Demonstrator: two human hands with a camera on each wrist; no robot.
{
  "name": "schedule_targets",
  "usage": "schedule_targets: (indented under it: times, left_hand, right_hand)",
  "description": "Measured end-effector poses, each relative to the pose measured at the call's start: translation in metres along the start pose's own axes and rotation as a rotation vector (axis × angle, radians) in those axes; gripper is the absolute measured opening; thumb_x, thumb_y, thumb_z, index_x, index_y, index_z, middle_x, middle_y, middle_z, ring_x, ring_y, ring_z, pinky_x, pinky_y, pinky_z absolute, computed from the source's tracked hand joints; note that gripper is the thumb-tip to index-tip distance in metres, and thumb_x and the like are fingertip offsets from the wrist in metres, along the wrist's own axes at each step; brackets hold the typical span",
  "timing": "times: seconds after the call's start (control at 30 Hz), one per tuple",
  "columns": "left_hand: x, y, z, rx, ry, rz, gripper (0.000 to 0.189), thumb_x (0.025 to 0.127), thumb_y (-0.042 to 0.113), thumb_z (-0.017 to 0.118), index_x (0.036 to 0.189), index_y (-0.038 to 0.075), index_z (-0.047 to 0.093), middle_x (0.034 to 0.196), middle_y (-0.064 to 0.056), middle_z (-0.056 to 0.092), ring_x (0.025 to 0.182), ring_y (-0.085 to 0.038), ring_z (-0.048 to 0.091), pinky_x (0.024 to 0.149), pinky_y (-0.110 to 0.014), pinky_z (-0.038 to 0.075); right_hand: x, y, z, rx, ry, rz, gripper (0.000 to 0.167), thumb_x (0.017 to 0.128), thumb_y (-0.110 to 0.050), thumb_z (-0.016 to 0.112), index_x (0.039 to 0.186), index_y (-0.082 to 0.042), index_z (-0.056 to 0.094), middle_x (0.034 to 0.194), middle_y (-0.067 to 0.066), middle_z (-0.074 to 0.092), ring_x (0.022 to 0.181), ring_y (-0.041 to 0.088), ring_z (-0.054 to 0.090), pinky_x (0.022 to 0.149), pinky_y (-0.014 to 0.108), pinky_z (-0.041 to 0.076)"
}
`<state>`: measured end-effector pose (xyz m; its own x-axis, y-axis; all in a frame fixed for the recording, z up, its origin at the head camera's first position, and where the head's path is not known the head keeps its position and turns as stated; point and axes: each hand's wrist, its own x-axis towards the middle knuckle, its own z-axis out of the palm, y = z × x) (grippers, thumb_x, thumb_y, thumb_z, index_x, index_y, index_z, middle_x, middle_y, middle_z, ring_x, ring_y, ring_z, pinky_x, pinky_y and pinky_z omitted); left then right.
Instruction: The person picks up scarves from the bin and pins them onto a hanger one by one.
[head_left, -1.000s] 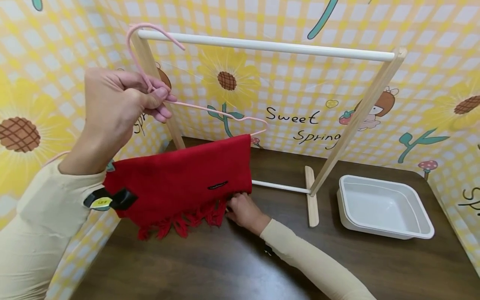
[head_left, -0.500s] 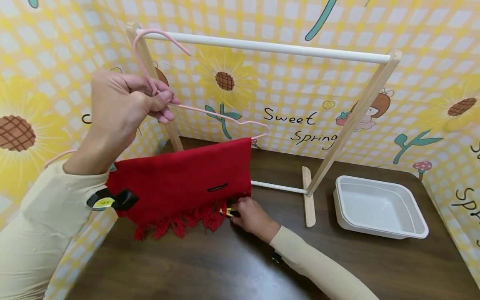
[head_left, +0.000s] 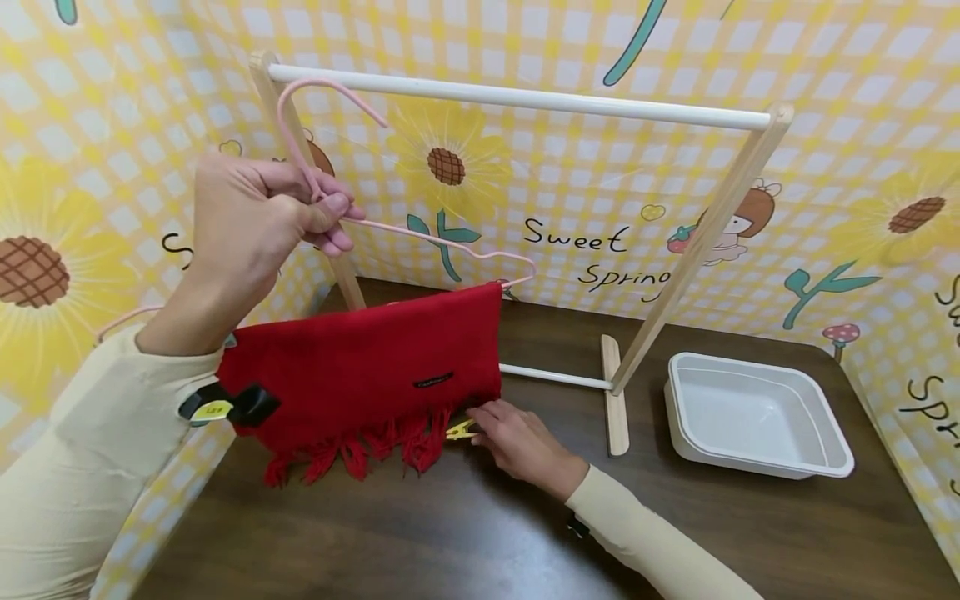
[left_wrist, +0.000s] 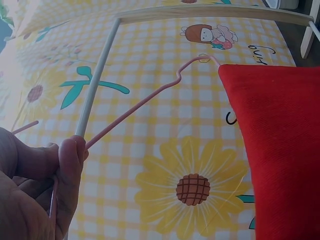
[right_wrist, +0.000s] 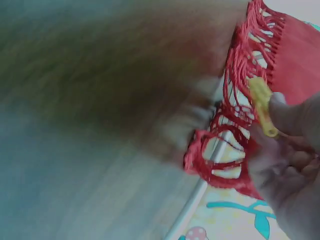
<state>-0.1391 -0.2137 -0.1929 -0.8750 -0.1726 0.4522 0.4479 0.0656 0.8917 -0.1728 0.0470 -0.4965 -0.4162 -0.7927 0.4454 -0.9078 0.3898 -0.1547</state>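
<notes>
My left hand [head_left: 255,225] pinches a pink clothes hanger [head_left: 408,229] at the base of its hook. A red fringed scarf [head_left: 360,354] hangs folded over the hanger's lower bar, its tassels pointing down. At the scarf's lower right corner, my right hand [head_left: 521,442] holds a yellow clothespin [head_left: 460,430] between thumb and fingers. The right wrist view has this clothespin [right_wrist: 262,105] beside the red tassels; whether it touches them I cannot tell. The left wrist view shows the hanger's shoulder [left_wrist: 135,107] running from the fingers to the scarf [left_wrist: 280,140].
A wooden rack with a white top rod [head_left: 525,98] stands behind the hanger, whose hook lies in front of the rod's left part. To the right, a white plastic tub [head_left: 757,417] sits on the dark wooden table [head_left: 360,542]. Patterned yellow cloth [head_left: 585,175] surrounds it.
My right hand has drawn right, away from the tassels, bringing the yellow clothespin into sight. The left hand and the hanger's hook have sunk slightly against the rack's top rod.
</notes>
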Motion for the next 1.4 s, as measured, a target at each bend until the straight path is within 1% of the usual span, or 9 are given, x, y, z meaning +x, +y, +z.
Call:
schedule_targets:
  times: [0.13, 0.23, 0.37, 0.53, 0.63, 0.83, 1.03, 1.3, 1.4]
  left_hand:
    - [-0.002, -0.001, -0.001, -0.003, -0.008, 0.010, 0.015, 0.083, -0.020, 0.069, 0.070, -0.014, 0.073, 0.071, -0.012, 0.074, 0.048, -0.020, 0.070, 0.047, -0.028, 0.061]
    - [-0.002, -0.002, -0.001, -0.003, -0.009, 0.008, 0.015, 0.082, -0.021, 0.069, 0.070, -0.013, 0.074, 0.070, -0.012, 0.074, 0.047, -0.021, 0.070, 0.046, -0.028, 0.060]
    - [-0.004, -0.002, -0.002, -0.001, -0.021, 0.017, 0.014, 0.082, -0.021, 0.069, 0.071, -0.014, 0.074, 0.070, -0.011, 0.074, 0.048, -0.022, 0.070, 0.046, -0.029, 0.061]
    - [-0.005, -0.002, -0.004, 0.014, -0.035, 0.028, 0.015, 0.083, -0.020, 0.069, 0.072, -0.012, 0.075, 0.071, -0.011, 0.074, 0.048, -0.021, 0.070, 0.046, -0.029, 0.060]
    - [-0.006, -0.002, -0.004, 0.038, -0.037, 0.027, 0.016, 0.083, -0.020, 0.068, 0.071, -0.012, 0.075, 0.071, -0.010, 0.075, 0.049, -0.021, 0.071, 0.047, -0.029, 0.061]
    - [-0.006, -0.003, -0.002, 0.063, -0.053, 0.026, 0.014, 0.082, -0.020, 0.069, 0.071, -0.014, 0.073, 0.071, -0.009, 0.074, 0.049, -0.020, 0.070, 0.047, -0.028, 0.061]
    - [-0.007, -0.005, 0.000, 0.063, -0.061, 0.032, 0.015, 0.082, -0.021, 0.069, 0.070, -0.014, 0.073, 0.071, -0.009, 0.075, 0.048, -0.020, 0.069, 0.046, -0.028, 0.060]
    - [-0.008, -0.003, 0.004, 0.244, -0.059, 0.043, 0.015, 0.085, -0.011, 0.074, 0.071, -0.012, 0.074, 0.071, 0.000, 0.076, 0.046, -0.017, 0.068, 0.048, -0.027, 0.061]
    - [-0.009, -0.002, 0.004, 0.222, -0.065, 0.040, 0.016, 0.086, -0.011, 0.073, 0.070, -0.012, 0.074, 0.070, -0.001, 0.075, 0.046, -0.018, 0.068, 0.048, -0.027, 0.061]
  right_hand:
    - [0.000, 0.003, -0.012, -0.097, 0.096, -0.068, 0.026, 0.089, -0.011, 0.079, 0.114, -0.008, 0.075, 0.107, 0.002, 0.071, 0.099, 0.014, 0.068, 0.063, 0.024, 0.063]
    - [0.002, 0.003, -0.027, -0.124, 0.127, -0.080, 0.033, 0.085, 0.001, 0.073, 0.116, -0.011, 0.075, 0.108, 0.000, 0.070, 0.095, 0.009, 0.068, 0.053, 0.019, 0.056]
    - [0.005, 0.002, -0.049, -0.121, 0.173, -0.087, 0.048, 0.079, 0.010, 0.065, 0.120, -0.013, 0.074, 0.113, 0.001, 0.067, 0.089, 0.007, 0.069, 0.046, 0.015, 0.044]
    - [0.012, 0.002, -0.073, -0.091, 0.295, -0.115, 0.051, 0.077, 0.013, 0.062, 0.122, -0.008, 0.072, 0.115, 0.008, 0.067, 0.086, 0.008, 0.071, 0.042, 0.016, 0.039]
    - [0.019, 0.002, -0.087, -0.094, 0.381, -0.128, 0.049, 0.079, 0.014, 0.061, 0.123, -0.006, 0.071, 0.114, 0.010, 0.068, 0.083, 0.010, 0.073, 0.040, 0.019, 0.038]
    - [0.037, 0.001, -0.117, -0.183, 0.522, -0.110, 0.030, 0.085, 0.004, 0.074, 0.113, -0.006, 0.075, 0.105, 0.009, 0.071, 0.073, 0.015, 0.071, 0.037, 0.024, 0.040]
    - [0.051, 0.002, -0.136, -0.277, 0.598, -0.105, 0.021, 0.089, 0.002, 0.072, 0.106, -0.008, 0.077, 0.099, 0.007, 0.072, 0.056, 0.015, 0.063, 0.035, 0.024, 0.036]
    - [0.063, 0.005, -0.155, -0.360, 0.608, -0.145, 0.017, 0.094, 0.003, 0.064, 0.102, -0.007, 0.075, 0.096, 0.008, 0.073, 0.050, 0.019, 0.056, 0.033, 0.026, 0.030]
    - [0.067, 0.007, -0.160, -0.389, 0.594, -0.177, 0.018, 0.093, 0.005, 0.063, 0.101, -0.005, 0.076, 0.097, 0.009, 0.073, 0.055, 0.020, 0.062, 0.035, 0.027, 0.041]
